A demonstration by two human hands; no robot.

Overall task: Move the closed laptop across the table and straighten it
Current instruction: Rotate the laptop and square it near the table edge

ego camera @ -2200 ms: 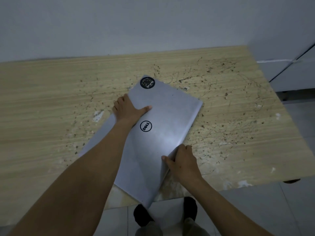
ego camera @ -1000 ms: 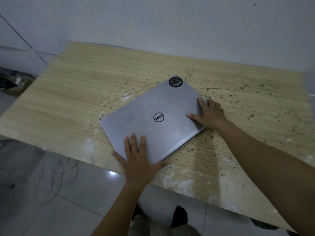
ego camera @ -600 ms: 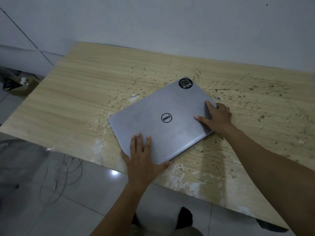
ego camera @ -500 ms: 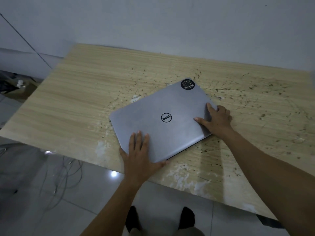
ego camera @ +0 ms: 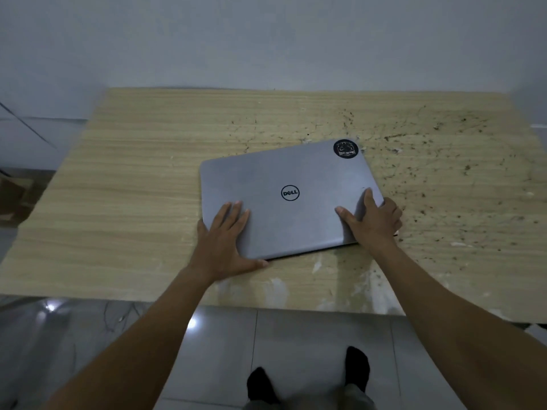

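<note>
The closed silver laptop [ego camera: 284, 173] lies flat on the wooden table [ego camera: 124, 202], near the middle, with a round logo on its lid and a black round sticker at its far right corner. It sits slightly skewed, its right side turned a little away from me. My left hand [ego camera: 226, 244] presses flat on the near left corner, fingers spread on the lid and thumb along the front edge. My right hand [ego camera: 373, 221] grips the near right corner, thumb and forefinger on the lid.
The table's right half is scratched and speckled with dark marks [ego camera: 444, 179]; white scuffs [ego camera: 278, 288] run along its near edge. A plain wall [ego camera: 266, 39] stands right behind the table. Grey floor tiles [ego camera: 296, 350] and my feet show below.
The laptop has turned clockwise from a strong diagonal to nearly square with the table edge. Both hands stayed on its near corners, and my view has swung to face the table head-on.
</note>
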